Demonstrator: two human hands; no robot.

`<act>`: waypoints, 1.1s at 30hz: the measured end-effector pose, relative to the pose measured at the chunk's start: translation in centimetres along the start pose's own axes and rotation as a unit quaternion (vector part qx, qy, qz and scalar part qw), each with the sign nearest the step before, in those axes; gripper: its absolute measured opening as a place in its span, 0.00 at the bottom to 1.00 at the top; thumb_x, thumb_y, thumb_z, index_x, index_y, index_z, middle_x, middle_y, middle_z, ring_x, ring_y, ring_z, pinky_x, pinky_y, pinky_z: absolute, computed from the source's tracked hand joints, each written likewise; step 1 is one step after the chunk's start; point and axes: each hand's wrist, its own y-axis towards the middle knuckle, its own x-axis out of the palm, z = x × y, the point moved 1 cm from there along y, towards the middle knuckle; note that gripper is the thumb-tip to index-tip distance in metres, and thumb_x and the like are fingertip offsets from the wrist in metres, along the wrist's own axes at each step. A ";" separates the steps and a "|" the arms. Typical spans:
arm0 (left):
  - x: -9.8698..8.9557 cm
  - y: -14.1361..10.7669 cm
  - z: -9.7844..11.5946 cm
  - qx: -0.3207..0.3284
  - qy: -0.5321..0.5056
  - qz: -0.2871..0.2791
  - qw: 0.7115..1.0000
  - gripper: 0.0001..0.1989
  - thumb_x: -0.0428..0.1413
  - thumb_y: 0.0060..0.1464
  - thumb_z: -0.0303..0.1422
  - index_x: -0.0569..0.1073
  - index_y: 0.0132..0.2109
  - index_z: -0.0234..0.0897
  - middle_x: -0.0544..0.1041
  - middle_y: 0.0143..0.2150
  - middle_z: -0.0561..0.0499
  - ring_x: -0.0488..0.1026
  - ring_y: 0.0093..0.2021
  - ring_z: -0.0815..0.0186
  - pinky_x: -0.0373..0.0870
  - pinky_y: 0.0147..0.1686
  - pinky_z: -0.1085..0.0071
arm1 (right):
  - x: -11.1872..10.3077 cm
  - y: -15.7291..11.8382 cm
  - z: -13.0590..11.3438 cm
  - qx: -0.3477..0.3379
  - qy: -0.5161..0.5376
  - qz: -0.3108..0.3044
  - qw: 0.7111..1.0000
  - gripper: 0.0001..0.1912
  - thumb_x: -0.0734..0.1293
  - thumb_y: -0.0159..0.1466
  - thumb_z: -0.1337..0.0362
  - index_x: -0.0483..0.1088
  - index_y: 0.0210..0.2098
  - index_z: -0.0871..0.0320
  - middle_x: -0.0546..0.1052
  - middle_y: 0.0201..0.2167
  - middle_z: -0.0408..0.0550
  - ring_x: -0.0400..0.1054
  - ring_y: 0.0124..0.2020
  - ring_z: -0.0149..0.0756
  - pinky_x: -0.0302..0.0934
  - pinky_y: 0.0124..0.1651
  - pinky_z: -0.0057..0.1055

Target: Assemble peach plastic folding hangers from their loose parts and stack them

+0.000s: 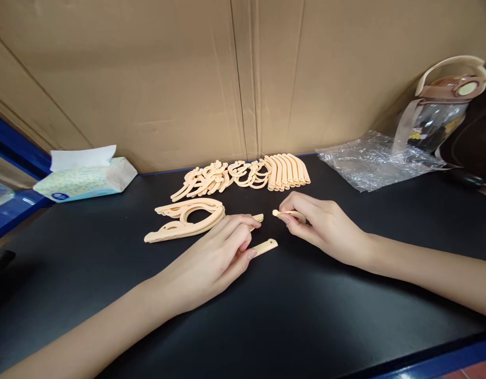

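My left hand [223, 258] is closed on a flat cream plastic piece [265, 246], whose holed end sticks out to the right past the thumb. Another cream tip shows beyond its fingers. My right hand [325, 226] pinches a small curved cream piece [292, 213] between thumb and fingers, a short gap away from the left one. Left of my left hand lie stacked cream parts [175, 230] with a round opening. Farther back rest a pile of hook-shaped pieces [211, 178], some ring-like hooks [246, 173] and a row of curved arms [287, 171].
A tissue pack [85, 176] lies at the back left of the black table [298, 310]. Crumpled clear plastic [373, 160] spreads at the back right, beside a handled bottle [440, 118]. A cardboard wall [168, 79] rises behind. A dark object stands at the right edge.
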 end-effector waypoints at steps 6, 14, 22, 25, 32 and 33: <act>0.3 -0.1 0.1 0.000 0.054 -0.008 0.998 0.06 0.48 0.64 0.37 0.60 0.41 0.40 0.64 0.60 0.42 0.51 0.67 0.58 0.60 0.59 0.58 | 0.1 -0.2 -0.1 0.043 -0.023 -0.045 0.998 0.09 0.54 0.71 0.59 0.59 0.37 0.56 0.71 0.24 0.39 0.64 0.19 0.27 0.53 0.23 0.23; 0.3 0.0 0.1 -0.007 0.037 0.016 0.999 0.11 0.47 0.65 0.35 0.59 0.33 0.39 0.63 0.57 0.44 0.64 0.57 0.61 0.66 0.53 0.62 | 0.1 -0.1 -0.3 0.039 -0.025 -0.078 0.996 0.17 0.52 0.72 0.59 0.65 0.33 0.58 0.71 0.26 0.42 0.64 0.23 0.27 0.54 0.29 0.25; 0.1 0.0 0.3 0.019 0.038 0.046 0.998 0.09 0.47 0.64 0.29 0.57 0.33 0.39 0.64 0.56 0.44 0.67 0.53 0.62 0.67 0.51 0.64 | 0.0 0.0 -0.5 0.026 -0.018 -0.081 0.996 0.17 0.52 0.72 0.58 0.66 0.35 0.58 0.70 0.29 0.44 0.64 0.27 0.28 0.55 0.31 0.26; 0.1 -0.1 0.3 0.017 0.037 0.052 0.998 0.05 0.46 0.64 0.28 0.60 0.36 0.39 0.64 0.58 0.44 0.66 0.56 0.61 0.67 0.52 0.64 | 0.1 0.0 -0.5 0.013 -0.016 -0.088 0.996 0.17 0.51 0.72 0.57 0.67 0.37 0.58 0.69 0.31 0.44 0.64 0.29 0.29 0.55 0.32 0.26; 0.2 0.1 0.3 0.043 0.066 0.050 0.996 0.06 0.45 0.66 0.29 0.64 0.47 0.38 0.64 0.62 0.44 0.53 0.67 0.61 0.59 0.62 0.60 | 0.0 -0.2 -0.4 0.032 0.016 -0.096 0.995 0.16 0.51 0.72 0.58 0.66 0.39 0.58 0.69 0.31 0.44 0.64 0.29 0.28 0.55 0.33 0.27; 0.3 0.1 0.2 0.042 0.077 0.047 0.995 0.06 0.45 0.66 0.29 0.64 0.47 0.37 0.65 0.61 0.44 0.51 0.68 0.61 0.58 0.62 0.59 | 0.0 -0.1 -0.4 0.034 0.018 -0.096 0.995 0.16 0.52 0.72 0.58 0.66 0.39 0.58 0.69 0.31 0.44 0.63 0.29 0.28 0.55 0.33 0.27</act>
